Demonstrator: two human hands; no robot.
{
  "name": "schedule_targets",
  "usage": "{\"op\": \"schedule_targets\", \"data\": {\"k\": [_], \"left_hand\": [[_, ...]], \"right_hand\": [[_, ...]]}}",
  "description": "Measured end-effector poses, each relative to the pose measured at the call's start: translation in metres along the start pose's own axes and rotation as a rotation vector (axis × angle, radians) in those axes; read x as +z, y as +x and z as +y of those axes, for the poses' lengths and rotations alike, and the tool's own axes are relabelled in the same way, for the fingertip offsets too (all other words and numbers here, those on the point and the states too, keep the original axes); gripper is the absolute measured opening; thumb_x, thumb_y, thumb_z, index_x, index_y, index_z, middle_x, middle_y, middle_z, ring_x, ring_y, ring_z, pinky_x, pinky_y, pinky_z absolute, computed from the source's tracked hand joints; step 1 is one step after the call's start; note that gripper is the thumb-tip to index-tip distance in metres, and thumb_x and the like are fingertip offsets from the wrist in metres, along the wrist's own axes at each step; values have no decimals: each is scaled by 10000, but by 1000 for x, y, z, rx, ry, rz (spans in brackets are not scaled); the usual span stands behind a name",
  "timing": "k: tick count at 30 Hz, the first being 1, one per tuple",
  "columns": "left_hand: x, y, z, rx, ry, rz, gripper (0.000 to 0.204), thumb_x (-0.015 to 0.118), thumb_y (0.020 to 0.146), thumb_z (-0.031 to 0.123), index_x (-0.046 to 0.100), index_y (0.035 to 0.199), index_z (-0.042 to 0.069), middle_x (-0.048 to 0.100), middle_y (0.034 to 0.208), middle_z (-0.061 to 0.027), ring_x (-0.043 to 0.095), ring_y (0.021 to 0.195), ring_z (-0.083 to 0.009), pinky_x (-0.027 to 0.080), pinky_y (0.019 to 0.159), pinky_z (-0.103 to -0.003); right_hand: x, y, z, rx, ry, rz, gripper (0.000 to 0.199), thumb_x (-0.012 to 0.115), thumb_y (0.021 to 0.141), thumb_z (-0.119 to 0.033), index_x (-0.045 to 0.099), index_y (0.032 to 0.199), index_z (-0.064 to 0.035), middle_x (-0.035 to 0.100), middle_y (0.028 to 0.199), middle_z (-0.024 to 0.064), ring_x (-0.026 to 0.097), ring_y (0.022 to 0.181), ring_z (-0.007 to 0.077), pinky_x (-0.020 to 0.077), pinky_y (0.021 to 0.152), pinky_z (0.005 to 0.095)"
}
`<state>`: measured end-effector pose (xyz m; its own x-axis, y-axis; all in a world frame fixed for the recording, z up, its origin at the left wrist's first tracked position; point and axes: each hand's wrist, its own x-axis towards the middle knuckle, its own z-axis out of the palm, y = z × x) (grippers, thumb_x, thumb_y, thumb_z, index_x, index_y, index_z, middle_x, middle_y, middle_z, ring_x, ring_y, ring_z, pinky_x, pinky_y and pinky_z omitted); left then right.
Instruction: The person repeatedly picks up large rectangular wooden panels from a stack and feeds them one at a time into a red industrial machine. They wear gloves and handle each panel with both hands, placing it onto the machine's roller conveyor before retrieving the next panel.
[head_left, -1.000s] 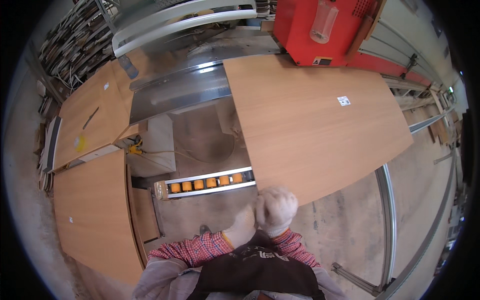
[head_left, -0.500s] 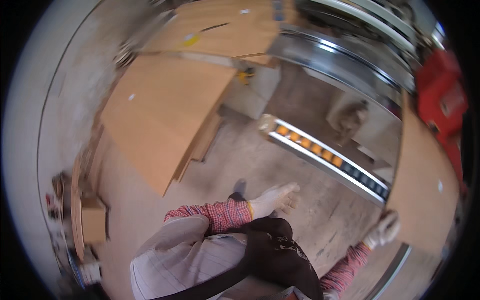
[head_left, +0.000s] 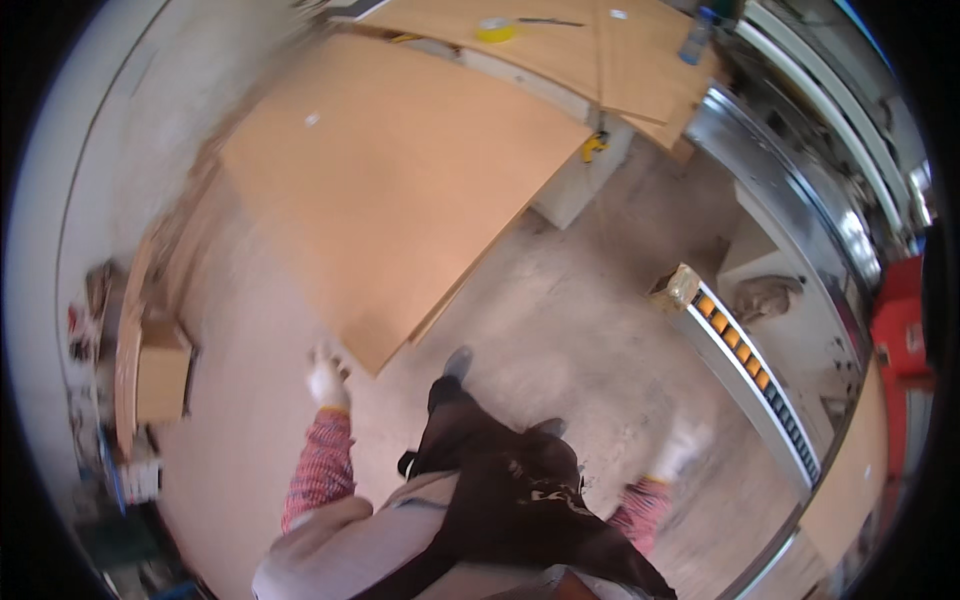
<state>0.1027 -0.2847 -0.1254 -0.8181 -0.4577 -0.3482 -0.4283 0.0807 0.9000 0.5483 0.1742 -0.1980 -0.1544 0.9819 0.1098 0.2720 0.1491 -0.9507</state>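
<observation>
My left hand (head_left: 328, 380), in a white glove with a yellow cuff, is held out beside the near corner of a stack of large flat brown boards (head_left: 400, 190). Its fingers are apart and hold nothing, though a little blurred. A small gap of floor shows between the hand and the boards. My right hand (head_left: 684, 448), also gloved in white, hangs over the floor on the right, smeared by motion, so its fingers cannot be made out. It is apart from the brown board (head_left: 848, 480) at the right edge.
A roller conveyor strip (head_left: 738, 350) with orange and dark rollers stands to the right. Behind the stack, a brown-topped table (head_left: 555, 65) bears yellow tape (head_left: 495, 30) and a bottle (head_left: 697, 36). Metal machinery (head_left: 790, 180) and a red machine (head_left: 898, 315) stand right; a carton (head_left: 163, 372) sits left.
The view has swung left toward the board stack. My right hand has come away from the board on the right. My left hand has reached out from near my lap toward the stack's corner.
</observation>
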Motion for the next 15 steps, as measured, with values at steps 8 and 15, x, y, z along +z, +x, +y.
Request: {"op": "schedule_targets", "data": {"k": [8, 15], "left_hand": [[5, 148, 26, -354, -230, -576, 562, 598, 1012, 527, 543, 1437, 163, 655, 1341, -45, 707, 1018, -204, 637, 695, -401], [17, 185, 2, -412, -436, -631, 617, 607, 1025, 505, 522, 1462, 78, 573, 1478, -92, 551, 1341, -265, 476, 1128, -438]], "right_hand": [[370, -71, -160, 587, -43, -938, 522, 635, 973, -474, 693, 1246, -33, 739, 1106, 125, 710, 985, 205, 569, 866, 361], [431, -88, -190, 717, -21, -876, 584, 680, 928, -535, 725, 1153, 2, 740, 921, 77, 686, 802, 155, 557, 711, 312]]}}
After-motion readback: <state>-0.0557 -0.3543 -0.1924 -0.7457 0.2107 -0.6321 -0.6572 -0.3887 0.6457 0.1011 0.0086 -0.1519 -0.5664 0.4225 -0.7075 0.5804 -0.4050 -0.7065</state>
